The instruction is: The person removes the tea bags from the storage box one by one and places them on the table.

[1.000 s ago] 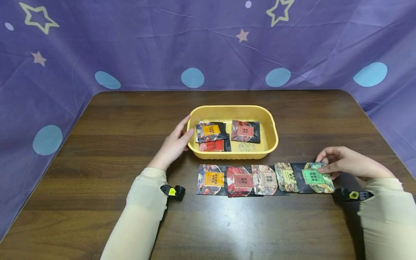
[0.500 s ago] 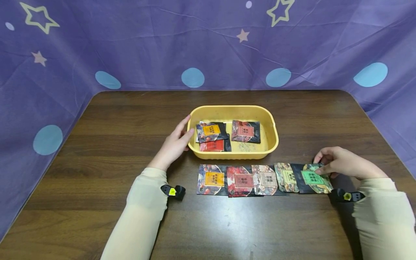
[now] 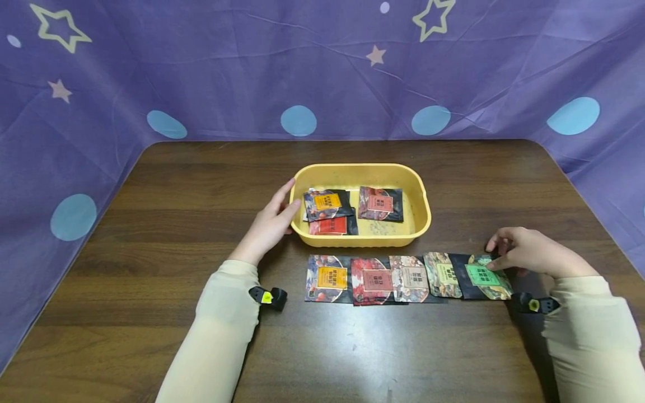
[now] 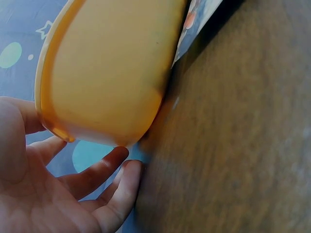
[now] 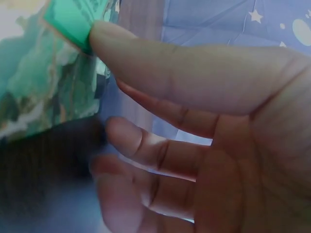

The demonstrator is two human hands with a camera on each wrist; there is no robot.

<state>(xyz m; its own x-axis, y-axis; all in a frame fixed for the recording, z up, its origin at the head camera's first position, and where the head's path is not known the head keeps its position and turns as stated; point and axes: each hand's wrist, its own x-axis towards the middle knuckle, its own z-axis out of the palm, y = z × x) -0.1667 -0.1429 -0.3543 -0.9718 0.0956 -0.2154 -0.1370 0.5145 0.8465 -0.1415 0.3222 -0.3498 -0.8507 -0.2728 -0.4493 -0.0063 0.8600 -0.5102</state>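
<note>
In the head view my left hand (image 3: 267, 226) holds the left end of a yellow plastic basket (image 3: 363, 241); in the left wrist view its fingers meet the basket's rim and outer wall (image 4: 107, 73). My right hand (image 3: 536, 252) pinches a black sachet with a green label (image 3: 482, 274), thumb on its printed face. This sachet is the rightmost of an overlapping row. To its left lie a yellow-green-labelled sachet (image 3: 445, 274), a pale-labelled one (image 3: 415, 277), a red one (image 3: 377, 280) and an orange-labelled one (image 3: 332, 277).
Inside the basket, an orange-labelled sachet (image 3: 326, 202) overlaps a red-labelled one (image 3: 332, 225) at the left; another sachet with a red label (image 3: 380, 204) lies farther right. The brown wooden table (image 3: 201, 184) backs onto a purple curtain (image 3: 227, 73) with stars and dots.
My right hand has shifted slightly left with the green-labelled sachet, bringing it closer over its neighbour. The left hand and the basket stay where they were.
</note>
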